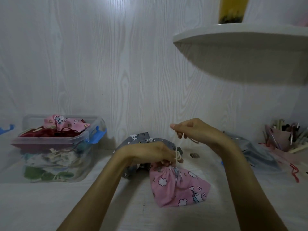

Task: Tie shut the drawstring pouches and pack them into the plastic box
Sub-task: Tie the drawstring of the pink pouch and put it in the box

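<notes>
Pink pouch [176, 184], printed with clouds and unicorns, is lying on the white table [41, 205] just in front of the person, its gathered neck pointing up under the left hand [150, 151]. That hand is curling its fingers round the neck and hiding most of the gathers. The right hand [191, 130], raised above and to the right, is pinching the cream drawstring [176, 150] between thumb and fingers and holding it taut; the knot itself is too small to make out. A grey pouch [141, 139] is lying behind, largely covered by the left hand. The plastic box [55, 144], clear with blue clips, is sitting well to the left, holding another pink pouch on top of red and patterned fabric blurred through its wall. At the far right, a cup of pens [281, 135] is sitting partly cut off.
</notes>
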